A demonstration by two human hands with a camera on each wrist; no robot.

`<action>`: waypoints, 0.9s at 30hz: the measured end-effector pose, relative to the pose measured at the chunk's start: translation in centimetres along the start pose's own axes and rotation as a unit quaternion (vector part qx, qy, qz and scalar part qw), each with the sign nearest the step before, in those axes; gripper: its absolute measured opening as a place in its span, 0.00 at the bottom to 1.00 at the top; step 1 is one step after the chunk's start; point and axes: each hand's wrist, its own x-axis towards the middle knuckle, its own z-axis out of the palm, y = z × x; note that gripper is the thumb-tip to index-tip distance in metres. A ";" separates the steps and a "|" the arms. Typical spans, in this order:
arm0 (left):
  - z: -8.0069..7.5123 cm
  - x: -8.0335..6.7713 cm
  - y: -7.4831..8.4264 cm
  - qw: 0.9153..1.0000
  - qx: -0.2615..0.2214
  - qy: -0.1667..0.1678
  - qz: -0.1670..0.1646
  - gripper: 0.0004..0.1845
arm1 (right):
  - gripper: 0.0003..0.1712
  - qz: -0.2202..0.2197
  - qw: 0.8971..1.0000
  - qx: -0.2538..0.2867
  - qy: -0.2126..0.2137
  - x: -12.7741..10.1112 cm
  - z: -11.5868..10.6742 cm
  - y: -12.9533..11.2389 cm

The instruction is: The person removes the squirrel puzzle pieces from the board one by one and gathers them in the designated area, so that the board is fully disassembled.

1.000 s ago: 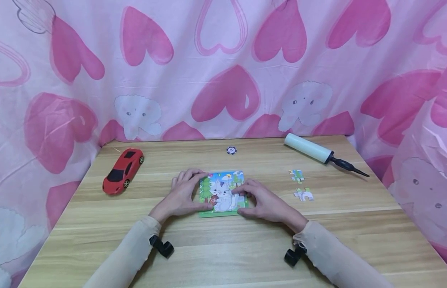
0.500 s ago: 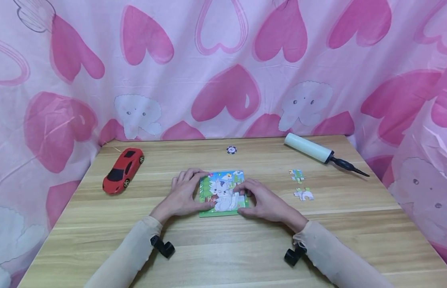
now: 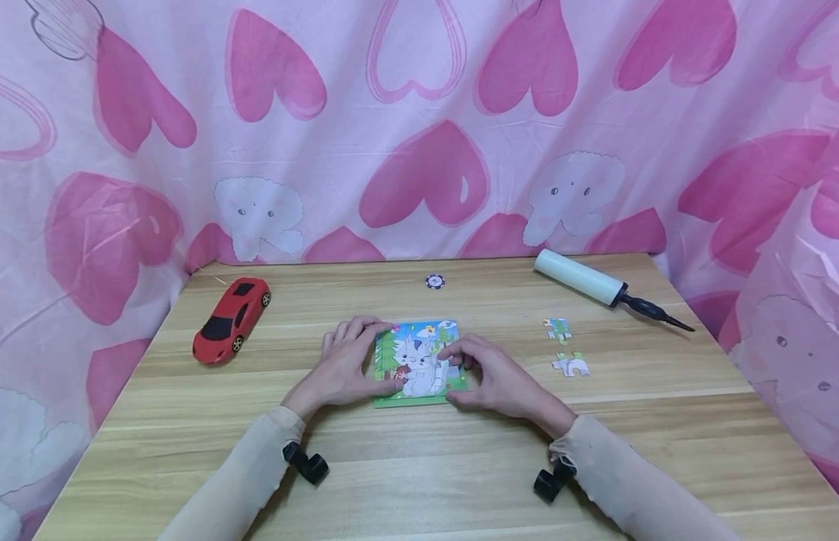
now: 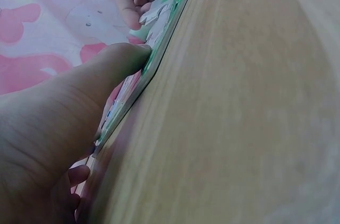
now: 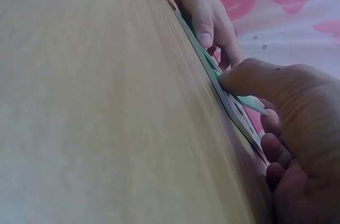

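A jigsaw puzzle (image 3: 419, 373) with a white cartoon animal lies in a green-edged tray (image 3: 414, 402) at the table's middle. The left hand (image 3: 345, 366) rests at its left side. Its thumb (image 4: 125, 57) lies straight across the puzzle's face, with the index fingertip near the upper left corner. At the right side, the right hand (image 3: 490, 376) pinches a tilted puzzle piece (image 5: 251, 104) by its edge, thumb tip low over the tray's border. That piece (image 4: 154, 11) stands raised from the puzzle in the left wrist view. Two loose puzzle pieces (image 3: 557, 330) lie farther right.
A red toy car (image 3: 233, 321) stands at the table's left. Behind the puzzle lies a round poker chip (image 3: 435, 281). A pale hand pump (image 3: 577, 278) with a black handle lies at the back right. A pink heart-patterned curtain (image 3: 419, 173) hangs behind the wooden table (image 3: 426, 473).
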 end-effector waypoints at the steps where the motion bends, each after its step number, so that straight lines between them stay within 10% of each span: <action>1: 0.0 0.0 0.0 1.000 0.000 0.000 0.000 0.56 | 0.33 -0.001 1.000 0.002 0.001 0.0 0.0 0.0; 27: -0.5 -0.1 -0.3 0.999 -0.010 -0.035 0.007 0.65 | 0.33 -0.006 1.000 0.010 0.028 0.0 0.0 0.3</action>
